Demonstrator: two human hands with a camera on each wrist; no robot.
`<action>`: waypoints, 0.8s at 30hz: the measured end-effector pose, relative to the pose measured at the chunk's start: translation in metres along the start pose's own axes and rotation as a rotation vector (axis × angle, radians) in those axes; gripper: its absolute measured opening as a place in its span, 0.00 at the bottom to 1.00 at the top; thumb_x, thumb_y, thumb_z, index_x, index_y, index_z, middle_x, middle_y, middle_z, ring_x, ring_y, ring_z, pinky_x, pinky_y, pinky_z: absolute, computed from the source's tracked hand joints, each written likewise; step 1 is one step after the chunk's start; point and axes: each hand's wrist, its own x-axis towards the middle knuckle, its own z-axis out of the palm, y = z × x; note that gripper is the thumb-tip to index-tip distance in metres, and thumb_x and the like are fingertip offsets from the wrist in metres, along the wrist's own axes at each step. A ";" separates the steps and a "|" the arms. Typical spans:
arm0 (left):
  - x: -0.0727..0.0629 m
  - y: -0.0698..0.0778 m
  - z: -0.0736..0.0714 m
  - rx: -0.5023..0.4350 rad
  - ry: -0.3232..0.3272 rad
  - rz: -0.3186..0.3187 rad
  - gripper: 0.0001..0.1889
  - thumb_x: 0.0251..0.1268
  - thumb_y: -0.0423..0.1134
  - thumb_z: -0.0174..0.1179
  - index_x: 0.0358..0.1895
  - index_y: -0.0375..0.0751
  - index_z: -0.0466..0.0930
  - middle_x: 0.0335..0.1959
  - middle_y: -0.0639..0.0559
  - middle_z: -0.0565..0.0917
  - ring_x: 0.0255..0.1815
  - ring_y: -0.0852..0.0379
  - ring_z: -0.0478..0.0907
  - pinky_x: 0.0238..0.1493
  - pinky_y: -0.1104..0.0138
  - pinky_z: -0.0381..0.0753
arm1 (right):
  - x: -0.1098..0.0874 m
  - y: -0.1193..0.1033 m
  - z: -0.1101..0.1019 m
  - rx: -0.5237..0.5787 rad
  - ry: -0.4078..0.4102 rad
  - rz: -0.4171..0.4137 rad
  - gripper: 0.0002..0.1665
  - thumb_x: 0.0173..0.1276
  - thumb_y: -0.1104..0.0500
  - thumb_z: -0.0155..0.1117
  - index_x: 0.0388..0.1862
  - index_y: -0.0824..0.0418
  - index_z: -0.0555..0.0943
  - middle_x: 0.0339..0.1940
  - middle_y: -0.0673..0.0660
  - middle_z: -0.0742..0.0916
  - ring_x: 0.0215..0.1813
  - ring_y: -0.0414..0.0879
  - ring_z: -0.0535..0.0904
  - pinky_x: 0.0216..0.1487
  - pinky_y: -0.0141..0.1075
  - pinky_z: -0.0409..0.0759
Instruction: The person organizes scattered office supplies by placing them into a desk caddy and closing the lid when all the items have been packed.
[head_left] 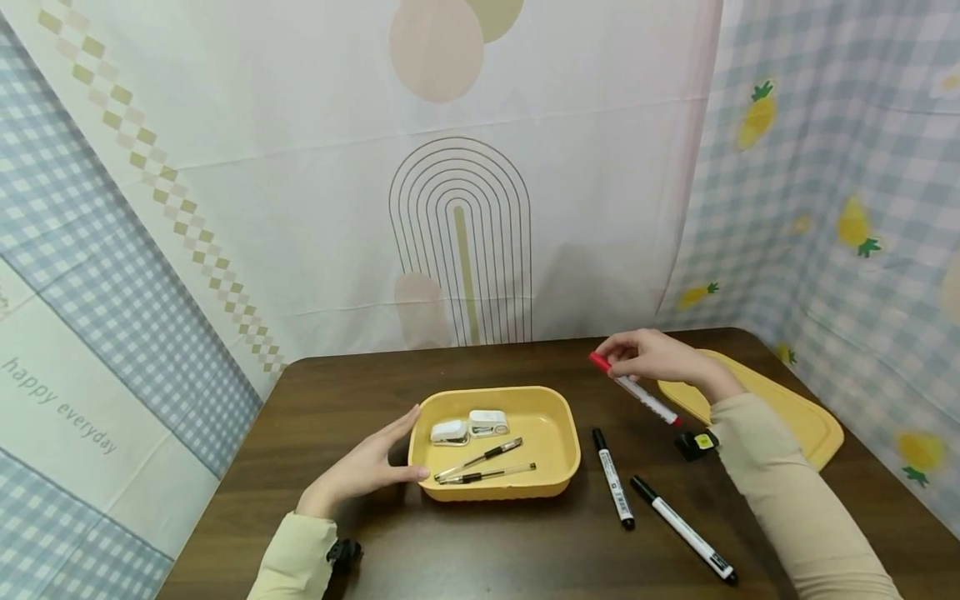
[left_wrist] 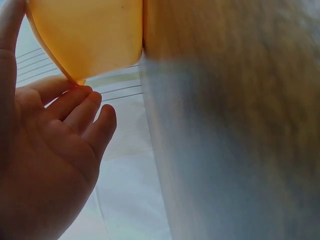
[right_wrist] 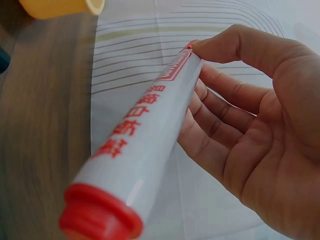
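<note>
A red-capped whiteboard marker [right_wrist: 145, 115] is pinched near its cap between the thumb and fingers of my right hand [head_left: 651, 357], slanting above the table right of the yellow tray [head_left: 567, 450]. My left hand [head_left: 367, 467] spans the tray's left end, fingers extended, the thumb at the front left corner and fingertips at the rear one. In the tray lie two small white staplers [head_left: 449, 432] and two clear pens [head_left: 487, 474] with black grips. Two black-capped markers, one nearer the tray [head_left: 613, 479] and one farther right [head_left: 686, 531], lie on the table.
A yellow lid [head_left: 798, 417] lies at the right, partly behind my right forearm. Beside my sleeve sits a small black object [head_left: 696, 444] with a yellow-green label. Patterned cloth [head_left: 337, 233] hangs behind the brown table [head_left: 420, 550] and along both sides.
</note>
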 end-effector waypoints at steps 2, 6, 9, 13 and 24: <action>0.000 0.000 0.001 0.002 -0.002 0.000 0.55 0.57 0.64 0.70 0.82 0.48 0.50 0.82 0.49 0.51 0.80 0.48 0.50 0.75 0.46 0.55 | 0.004 -0.002 0.002 -0.001 -0.004 -0.010 0.21 0.71 0.59 0.67 0.60 0.67 0.80 0.44 0.60 0.86 0.41 0.48 0.82 0.39 0.42 0.85; 0.000 0.001 0.000 -0.005 0.005 0.001 0.55 0.56 0.65 0.70 0.82 0.48 0.50 0.82 0.50 0.51 0.80 0.48 0.50 0.75 0.45 0.55 | 0.014 -0.007 0.006 -0.024 -0.007 -0.029 0.21 0.71 0.59 0.67 0.60 0.66 0.81 0.43 0.57 0.86 0.40 0.48 0.82 0.38 0.38 0.84; -0.001 0.001 -0.001 -0.004 0.007 -0.001 0.56 0.56 0.65 0.70 0.82 0.48 0.50 0.82 0.50 0.51 0.80 0.47 0.50 0.74 0.45 0.55 | 0.020 -0.012 0.007 -0.033 -0.014 -0.043 0.20 0.71 0.59 0.67 0.59 0.65 0.82 0.42 0.57 0.86 0.40 0.48 0.82 0.37 0.38 0.83; -0.001 0.002 -0.001 -0.003 0.003 -0.008 0.56 0.56 0.65 0.70 0.82 0.48 0.50 0.82 0.49 0.51 0.80 0.47 0.50 0.74 0.45 0.55 | 0.027 -0.021 0.010 -0.030 -0.030 -0.057 0.20 0.71 0.59 0.67 0.59 0.65 0.82 0.41 0.56 0.86 0.40 0.48 0.82 0.38 0.38 0.83; 0.000 0.002 0.001 -0.007 0.011 0.004 0.55 0.57 0.64 0.70 0.82 0.47 0.51 0.82 0.49 0.51 0.80 0.45 0.50 0.74 0.44 0.55 | 0.048 -0.042 0.021 -0.027 -0.058 -0.099 0.20 0.68 0.60 0.68 0.58 0.63 0.83 0.40 0.56 0.87 0.39 0.48 0.81 0.38 0.39 0.83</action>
